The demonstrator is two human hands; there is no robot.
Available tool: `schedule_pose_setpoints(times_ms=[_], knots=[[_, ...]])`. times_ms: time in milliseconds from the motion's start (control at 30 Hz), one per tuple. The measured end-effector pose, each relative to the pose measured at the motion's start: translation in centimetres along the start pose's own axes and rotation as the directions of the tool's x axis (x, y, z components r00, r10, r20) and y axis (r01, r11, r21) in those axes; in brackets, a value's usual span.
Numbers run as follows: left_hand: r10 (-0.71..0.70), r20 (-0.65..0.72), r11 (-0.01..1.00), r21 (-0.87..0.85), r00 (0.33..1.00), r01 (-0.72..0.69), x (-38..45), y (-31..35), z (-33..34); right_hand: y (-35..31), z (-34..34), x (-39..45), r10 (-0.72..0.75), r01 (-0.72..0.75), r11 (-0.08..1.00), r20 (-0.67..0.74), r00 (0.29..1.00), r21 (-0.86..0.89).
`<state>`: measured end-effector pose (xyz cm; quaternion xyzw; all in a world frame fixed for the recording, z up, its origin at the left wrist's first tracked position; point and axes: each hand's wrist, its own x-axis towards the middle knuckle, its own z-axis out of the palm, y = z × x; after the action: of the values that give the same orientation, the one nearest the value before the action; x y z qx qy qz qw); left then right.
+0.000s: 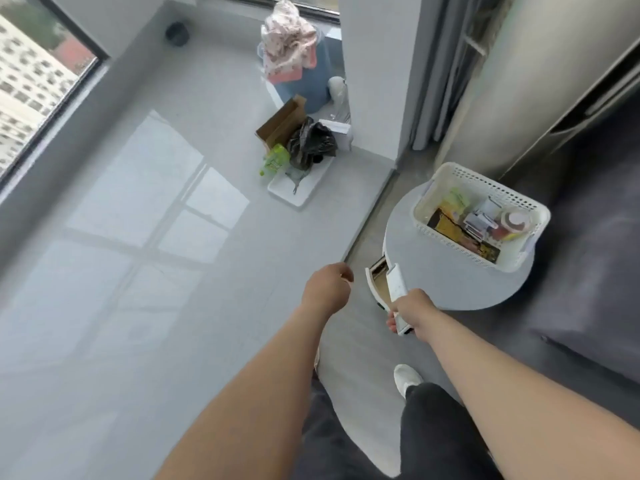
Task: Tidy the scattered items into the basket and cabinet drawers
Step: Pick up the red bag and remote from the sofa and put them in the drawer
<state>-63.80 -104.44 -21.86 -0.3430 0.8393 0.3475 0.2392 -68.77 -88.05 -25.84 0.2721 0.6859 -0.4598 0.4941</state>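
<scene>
Fingers of our right hand are wrapped round a white remote, its far end poking over the pulled-out drawer just ahead. Our left hand hangs out front, loosely curled, holding nothing. Basket sits further off on the round cabinet.

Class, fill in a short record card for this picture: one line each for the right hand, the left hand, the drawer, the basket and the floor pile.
right hand: right hand grips a white remote-like item over the drawer
left hand: left hand holds nothing, loosely curled
drawer: drawer of the round cabinet is pulled open
basket: white basket on the cabinet top, holding packets
floor pile: black bag, green bottle, cardboard box
</scene>
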Motion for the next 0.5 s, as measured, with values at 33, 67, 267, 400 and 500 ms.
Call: schedule_pose_setpoints(times_ms=[33, 67, 267, 400, 500], knots=[[0.008, 0.05, 1.0, -0.014, 0.999, -0.007, 1.9, -0.3, 0.5, 0.3, 0.5, 0.9, -0.001, 0.002, 0.999, -0.011, 1.0, 0.053], [0.007, 0.094, 0.999, -0.054, 0.996, -0.001, 3.7, -0.5, 1.0, 0.5, 1.0, 1.7, -0.01, 0.011, 0.996, -0.017, 1.0, 0.093], [0.051, 0.242, 0.998, -0.05, 0.969, -0.04, 12.6, -2.6, 6.9, 3.9, 3.8, 7.3, -0.046, 0.071, 0.971, -0.111, 0.993, 0.227], [0.022, 0.328, 0.979, -0.2, 0.944, 0.046, 16.5, -5.2, 13.0, 7.0, 4.4, 14.3, -0.021, 0.082, 0.948, -0.197, 0.98, 0.308], [-0.078, 0.396, 0.919, -0.328, 0.915, 0.22, 19.7, -9.0, 18.5, 9.9, 4.7, 22.0, 0.006, 0.078, 0.945, -0.255, 0.967, 0.317]])
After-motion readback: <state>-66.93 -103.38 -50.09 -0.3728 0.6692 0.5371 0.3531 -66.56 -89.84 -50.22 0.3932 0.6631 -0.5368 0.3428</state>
